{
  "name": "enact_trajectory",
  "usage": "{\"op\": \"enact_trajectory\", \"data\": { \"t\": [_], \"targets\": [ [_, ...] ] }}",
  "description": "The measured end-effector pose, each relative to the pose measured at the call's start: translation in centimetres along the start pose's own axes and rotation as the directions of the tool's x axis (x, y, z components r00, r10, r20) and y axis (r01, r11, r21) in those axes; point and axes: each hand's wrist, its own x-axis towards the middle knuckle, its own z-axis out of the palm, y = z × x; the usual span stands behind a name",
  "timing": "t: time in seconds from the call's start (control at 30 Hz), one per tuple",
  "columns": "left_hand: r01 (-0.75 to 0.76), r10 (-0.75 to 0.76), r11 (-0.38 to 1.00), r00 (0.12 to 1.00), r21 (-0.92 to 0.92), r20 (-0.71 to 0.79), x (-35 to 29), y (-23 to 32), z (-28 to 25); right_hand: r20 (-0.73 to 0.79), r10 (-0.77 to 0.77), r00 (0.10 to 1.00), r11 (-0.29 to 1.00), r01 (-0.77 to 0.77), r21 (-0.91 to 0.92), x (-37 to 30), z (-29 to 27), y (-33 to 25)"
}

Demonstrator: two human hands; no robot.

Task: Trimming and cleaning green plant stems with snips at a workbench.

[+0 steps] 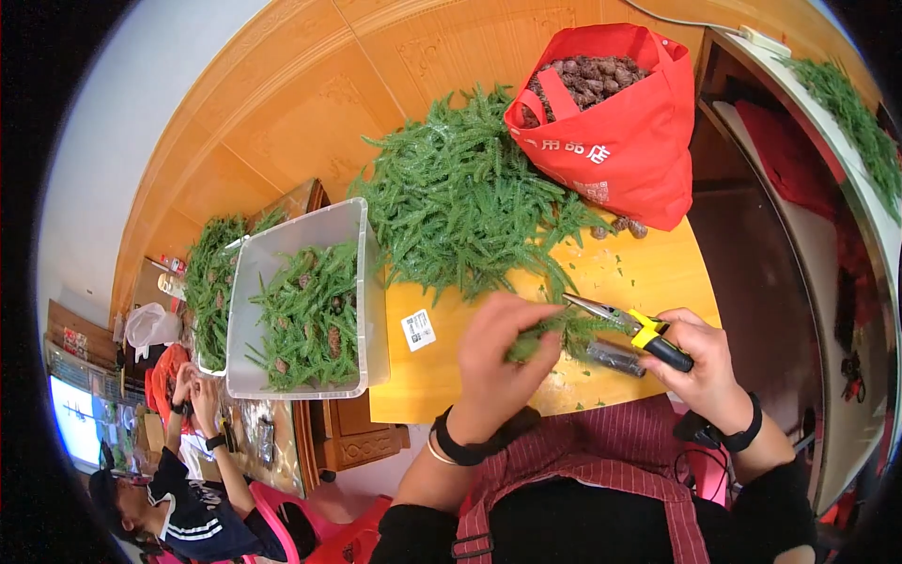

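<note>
My left hand (498,352) is closed around a green artificial pine sprig (584,327) over the front of the yellow table. In my right hand (700,362) are long-nose pliers (648,329) with yellow and black handles. Their metal jaws point left and reach the sprig; whether they grip it, I cannot tell. Below the jaws, by my right fingers, is a blurred dark grey cylinder (615,358) whose kind I cannot make out. A large heap of similar pine sprigs (460,197) lies just beyond my hands.
A red bag (620,150) full of pine cones (592,80) stands far right, with loose cones (637,228) beside it. Left is a clear plastic bin (374,310) of sprigs with cones. A white label (418,330) lies on the table (404,390). Another person (202,489) sits far left.
</note>
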Motion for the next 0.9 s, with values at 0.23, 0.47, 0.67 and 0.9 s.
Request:
{"op": "enact_trajectory", "data": {
  "t": [0.23, 0.47, 0.67, 0.9],
  "targets": [
    [-0.108, 0.109, 0.993, 0.994, 0.055, -0.03, -0.2, -1.2, 0.0, 0.08, 0.07, 0.994, 0.97, -0.086, 0.226, -0.1, 0.1, -0.1],
    [0.407, -0.417, 0.727, 0.902, -0.554, 0.114, -0.5, 0.5, 0.0, 0.14, 0.092, 0.986, 0.96, -0.125, 0.249, -0.2, -0.2, 0.7],
    [0.534, -0.487, 0.529, 0.828, -0.659, 0.28, -0.4, 0.2, -0.5, 0.181, 0.005, 0.983, 0.949, -0.061, 0.31, 0.3, -0.4, 0.7],
    [0.646, -0.425, 0.431, 0.761, -0.63, 0.49, -0.6, -1.0, -1.2, 0.175, -0.072, 0.982, 0.972, 0.03, 0.232, 0.6, -0.7, 1.2]
  ]
}}
